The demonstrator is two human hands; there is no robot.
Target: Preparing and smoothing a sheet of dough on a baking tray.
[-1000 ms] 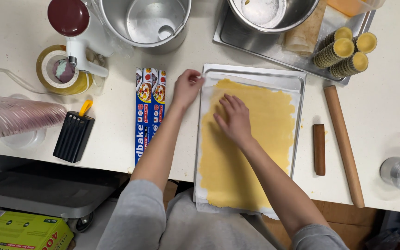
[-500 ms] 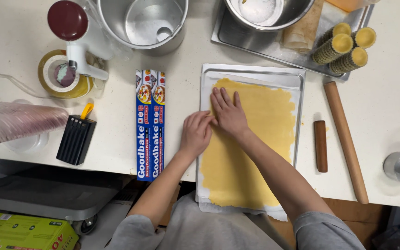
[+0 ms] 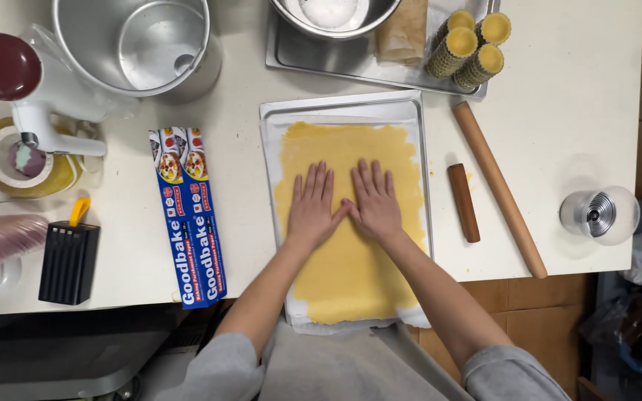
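Note:
A sheet of yellow dough (image 3: 347, 275) lies spread on white paper in a metal baking tray (image 3: 339, 106). My left hand (image 3: 311, 208) and my right hand (image 3: 371, 202) both rest flat on the middle of the dough, side by side, thumbs touching, fingers spread and pointing away from me. Neither hand holds anything.
A long blue box of baking paper (image 3: 187, 215) lies left of the tray. To the right are a short wooden stick (image 3: 464, 202), a long rolling pin (image 3: 498, 188) and a round metal cutter set (image 3: 598, 215). At the back stand metal bowls (image 3: 139, 44), a second tray (image 3: 291, 52) and small tart shells (image 3: 469, 44).
My left hand moved from the tray's left edge onto the dough. Both hands now lie flat together at its middle, and the view has shifted.

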